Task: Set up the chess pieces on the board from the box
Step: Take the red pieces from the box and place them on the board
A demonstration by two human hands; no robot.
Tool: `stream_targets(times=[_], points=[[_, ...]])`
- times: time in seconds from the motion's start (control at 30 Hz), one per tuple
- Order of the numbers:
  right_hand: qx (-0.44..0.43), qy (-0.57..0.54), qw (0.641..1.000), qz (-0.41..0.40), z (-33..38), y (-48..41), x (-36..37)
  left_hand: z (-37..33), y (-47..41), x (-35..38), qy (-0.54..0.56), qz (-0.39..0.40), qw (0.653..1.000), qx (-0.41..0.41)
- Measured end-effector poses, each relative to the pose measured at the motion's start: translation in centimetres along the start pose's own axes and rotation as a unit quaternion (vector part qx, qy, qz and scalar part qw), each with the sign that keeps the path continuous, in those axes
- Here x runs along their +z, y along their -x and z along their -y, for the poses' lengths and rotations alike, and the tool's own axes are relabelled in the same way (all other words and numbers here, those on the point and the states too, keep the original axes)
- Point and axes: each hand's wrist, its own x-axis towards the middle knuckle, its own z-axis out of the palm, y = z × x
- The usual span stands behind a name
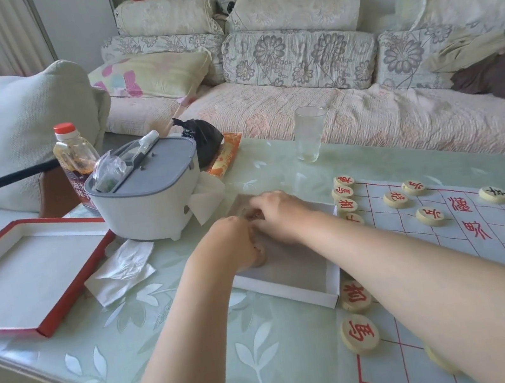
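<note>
Both hands are down in the box point(295, 293) beside the board point(489, 218) — the left hand point(236, 241) curled round pieces point(260, 257) at its left side, the right hand point(277, 217) dipping onto more at the far corner, grip hidden, can't tell. Smart play here: lift one disc cleanly, read its face, then carry it right to its point — no fistfuls.

Head-worn wide-angle camera looks forward and down, close over the table point(204, 350)
</note>
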Motion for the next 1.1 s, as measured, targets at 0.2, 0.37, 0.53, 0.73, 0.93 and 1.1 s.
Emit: stream_targets(times=[0.2, 0.37, 0.53, 0.73, 0.93, 1.1], points=[[-0.001, -0.066, 0.996, -0.057, -1.0, 0.9, 0.1, -0.1, 0.4, 0.6, 0.02, -0.004, 1.0, 0.007], [-0.02, -0.174, 0.978, -0.115, -1.1, 3.8, -1.8, -0.4, 0.1, 0.7, 0.032, -0.017, 0.999, 0.011], [-0.034, -0.219, 0.971, -0.091, -1.4, 9.8, -3.3, -1.4, 0.6, 0.9, 0.035, -0.063, 0.997, 0.021], [-0.04, -0.207, 0.977, -0.033, -0.9, 16.8, -4.9, -3.1, 2.9, 1.1, 0.101, -0.1, 0.988, 0.057], [-0.057, -0.13, 0.988, 0.055, 0.2, 22.1, -4.5, -4.1, 5.5, 1.4, 0.132, -0.105, 0.984, 0.065], [-0.061, -0.073, 0.991, 0.098, 0.0, 24.1, -4.3, -4.8, 7.1, 1.4, 0.133, -0.119, 0.982, 0.068]])
